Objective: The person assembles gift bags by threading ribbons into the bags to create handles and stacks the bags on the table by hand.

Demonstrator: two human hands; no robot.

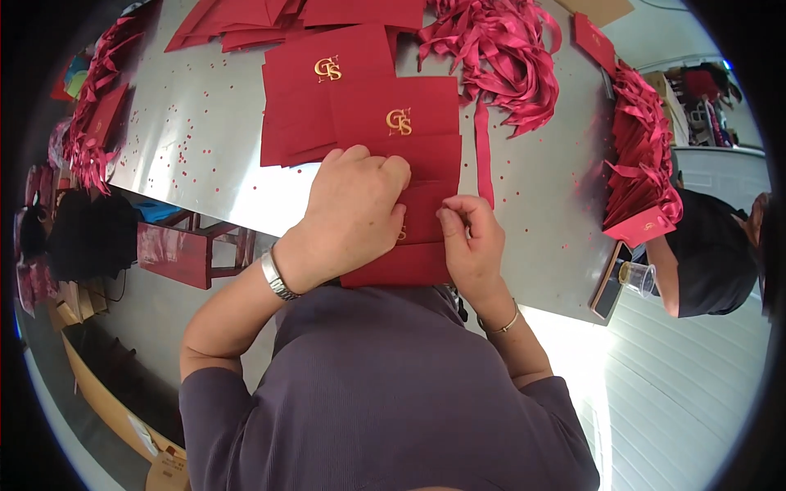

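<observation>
My left hand (358, 209) is curled, knuckles up, over a red card sleeve (409, 266) at the table's near edge. Its fingertips are hidden, so what they grip does not show. At the sleeve's right side, my right hand (473, 245) has thumb and forefinger pinched together; anything between them is too small to make out. Just beyond both hands lie overlapping red sleeves (393, 94) with gold emblems. A single red ribbon (483, 151) runs from the tangled ribbon pile (512, 61) down to behind my right hand.
Small red dots litter the metal table (221, 114). More red sleeves (241, 16) lie at the far edge. Ribboned bundles stand on the left (94, 106) and right (643, 155). By the right edge are a phone (607, 286), a clear cup (637, 278) and another person (708, 254).
</observation>
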